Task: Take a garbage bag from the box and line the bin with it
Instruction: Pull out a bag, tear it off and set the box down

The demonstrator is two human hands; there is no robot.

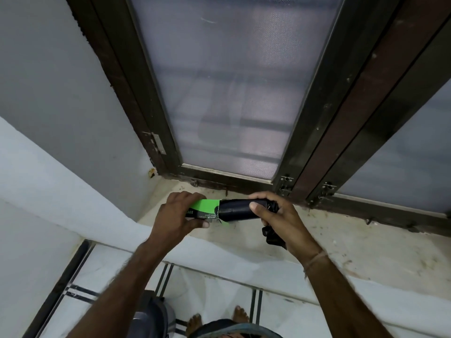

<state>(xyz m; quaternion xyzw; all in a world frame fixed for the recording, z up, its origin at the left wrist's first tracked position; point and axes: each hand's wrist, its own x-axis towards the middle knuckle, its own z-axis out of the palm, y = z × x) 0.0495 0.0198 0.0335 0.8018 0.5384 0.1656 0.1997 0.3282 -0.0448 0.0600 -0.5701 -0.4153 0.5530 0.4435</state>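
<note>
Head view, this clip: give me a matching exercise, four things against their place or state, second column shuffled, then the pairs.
Things:
1. green box
2. black bag roll
3. bin
4. window sill

Places or states:
A. on the floor below, beside the person's bare feet
B. gripped in the left hand
C. pale and speckled with dirt, under the hands
D. sticking out of the box's open end, held by the right hand

Pairs: 1-B, 2-D, 3-A, 4-C

A home interior: a dusty stone window sill (341, 242) beneath mesh-screened, dark-framed windows (231, 89), tiled floor (219, 289) below.
</note>
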